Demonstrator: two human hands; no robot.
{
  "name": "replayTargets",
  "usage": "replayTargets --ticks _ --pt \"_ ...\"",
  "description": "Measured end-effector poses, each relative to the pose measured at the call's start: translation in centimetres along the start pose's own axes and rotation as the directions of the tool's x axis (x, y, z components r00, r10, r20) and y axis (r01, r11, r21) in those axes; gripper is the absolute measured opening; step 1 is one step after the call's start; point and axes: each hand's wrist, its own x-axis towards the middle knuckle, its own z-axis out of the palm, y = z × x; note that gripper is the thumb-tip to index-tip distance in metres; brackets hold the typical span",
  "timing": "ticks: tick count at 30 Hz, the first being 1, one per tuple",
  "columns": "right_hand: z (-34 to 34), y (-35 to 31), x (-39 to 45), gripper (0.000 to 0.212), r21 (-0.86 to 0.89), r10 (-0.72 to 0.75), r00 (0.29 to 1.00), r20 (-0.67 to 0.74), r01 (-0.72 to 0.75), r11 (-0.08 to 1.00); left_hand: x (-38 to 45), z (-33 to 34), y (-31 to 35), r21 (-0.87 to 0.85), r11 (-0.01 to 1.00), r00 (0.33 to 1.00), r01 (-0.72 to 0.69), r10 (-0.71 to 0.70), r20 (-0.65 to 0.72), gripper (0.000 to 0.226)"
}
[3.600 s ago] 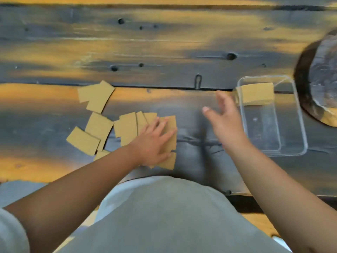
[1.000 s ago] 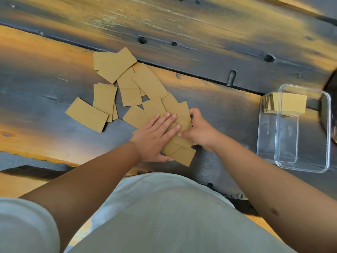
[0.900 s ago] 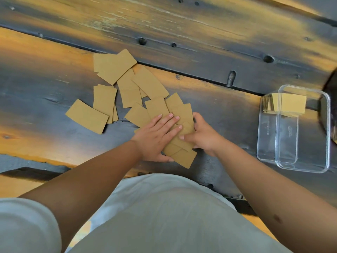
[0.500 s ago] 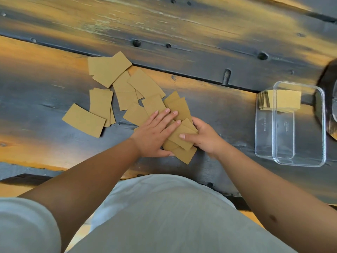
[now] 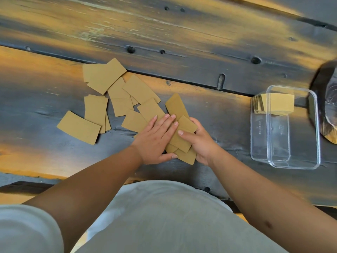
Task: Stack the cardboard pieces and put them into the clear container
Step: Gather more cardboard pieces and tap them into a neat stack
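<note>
Several tan cardboard pieces (image 5: 116,92) lie scattered and overlapping on the dark wooden table (image 5: 182,42). My left hand (image 5: 155,141) lies flat, fingers spread, pressing down on a small pile of pieces near the table's front edge. My right hand (image 5: 201,141) grips one piece of that pile (image 5: 182,139), thumb on top and fingers under its right edge. The clear container (image 5: 308,161) stands to the right, with a stack of cardboard pieces (image 5: 275,105) at its far end.
A dark round object (image 5: 328,99) sits at the right edge, just beyond the container. A single piece (image 5: 78,127) lies farthest left. The table's front edge runs just below my hands, with my grey-clothed lap under it.
My right hand came back from the container to the pile under my left hand and has drawn a piece toward me. My left hand has stayed flat on the pile.
</note>
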Motion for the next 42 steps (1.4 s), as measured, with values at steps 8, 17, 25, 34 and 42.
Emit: replayTargets --ticks 8,17,25,34,42 --pt "1.3 0.0 0.4 0.035 0.04 0.112 0.993 0.049 -0.114 0.993 -0.4 0.0 -0.7 -0.083 0.995 0.996 -0.063 0.057 -0.066 0.096" --pt "2.2 -1.3 -0.1 0.034 0.007 0.117 0.992 0.049 -0.117 0.993 -0.5 -0.8 -0.9 -0.193 0.981 0.995 -0.025 0.005 -0.102 0.099" --pt "1.9 -2.1 -1.4 0.03 -0.048 0.058 0.998 0.003 -0.057 0.997 -0.5 -1.4 -1.3 -0.199 0.98 0.996 -0.024 0.006 -0.089 0.109" --pt "-3.4 -7.4 -3.4 0.029 -0.731 -0.453 0.89 0.047 0.34 0.592 0.3 -6.3 -1.1 -0.207 0.966 0.959 0.156 -0.198 -0.202 0.107" --pt "-4.0 -6.2 -2.2 0.034 -0.795 -0.654 0.682 0.327 0.573 0.199 8.3 -12.7 1.2 -0.071 0.996 0.942 0.054 -0.074 -0.326 0.086"
